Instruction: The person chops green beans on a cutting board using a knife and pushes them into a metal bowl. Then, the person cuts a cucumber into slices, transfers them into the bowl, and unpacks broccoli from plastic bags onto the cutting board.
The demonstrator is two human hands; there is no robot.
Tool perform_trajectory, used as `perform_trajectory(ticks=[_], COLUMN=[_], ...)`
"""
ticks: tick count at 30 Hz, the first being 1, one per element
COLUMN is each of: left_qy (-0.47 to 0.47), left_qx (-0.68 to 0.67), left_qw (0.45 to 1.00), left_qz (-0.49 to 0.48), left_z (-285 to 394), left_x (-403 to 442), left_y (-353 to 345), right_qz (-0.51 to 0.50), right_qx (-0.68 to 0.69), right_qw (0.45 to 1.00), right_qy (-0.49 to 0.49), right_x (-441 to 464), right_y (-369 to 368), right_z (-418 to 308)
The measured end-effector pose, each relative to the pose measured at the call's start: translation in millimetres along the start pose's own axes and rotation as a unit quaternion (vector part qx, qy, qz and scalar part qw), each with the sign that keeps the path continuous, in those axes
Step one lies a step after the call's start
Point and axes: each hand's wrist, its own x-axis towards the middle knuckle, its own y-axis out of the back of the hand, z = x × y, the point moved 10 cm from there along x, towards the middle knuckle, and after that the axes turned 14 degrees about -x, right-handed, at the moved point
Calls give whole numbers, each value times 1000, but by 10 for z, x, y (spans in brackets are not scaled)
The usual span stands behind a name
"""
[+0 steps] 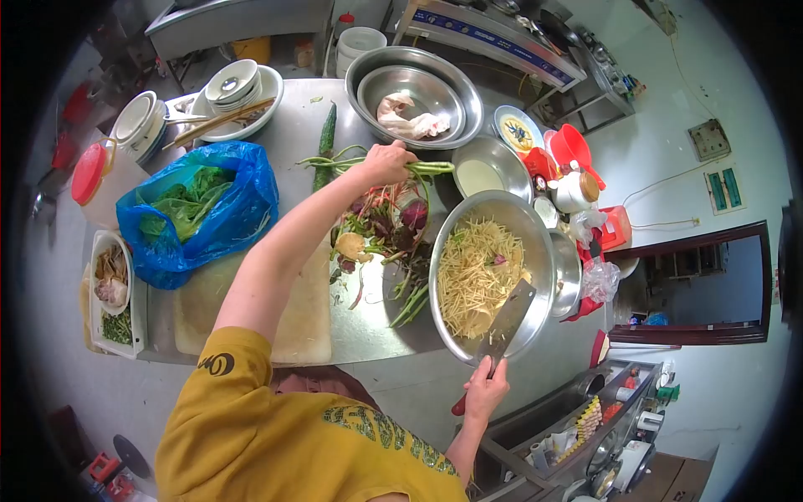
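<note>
I see the left hand [387, 164] closed around green stems [431, 168], their long axis roughly parallel to the surface's [293, 113] far edge; the right hand [485, 390], gripping a cleaver [512, 316], is nearer the shreds' bowl [540, 259] at the right edge.

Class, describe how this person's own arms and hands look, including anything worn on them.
The left hand and right hand wear no gloves. The left sleeve is short and mustard yellow, with dark lettering near its hem.
</note>
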Motion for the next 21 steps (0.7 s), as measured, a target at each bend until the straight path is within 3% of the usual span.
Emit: perform_trajectory(ticks=[6, 9, 13, 17, 20, 21], left_qy=[-65, -15, -136, -72, -70, -65], left_qx=[-103, -109, -153, -350, -365, -274], left_qw=[991, 994, 977, 933, 928, 958], left_qz=[48, 0, 65, 47, 24, 59], left_z=[110, 92, 478, 704, 792, 799], left_x=[-237, -293, -601, -1338, -1989, -2251], left_y=[590, 750, 1250, 1738, 1958, 2021], right_qz=[19, 28, 27, 19, -40, -50], right_qx=[11, 56, 99, 144, 209, 212], right_qw=[999, 998, 994, 985, 970, 970], right_qy=[25, 16, 46, 94, 117, 112], right_x=[-30, -71, -169, -265, -359, -398], right_y=[33, 25, 20, -19, -124, -176], right_z=[-148, -221, -369, -490, -670, -708])
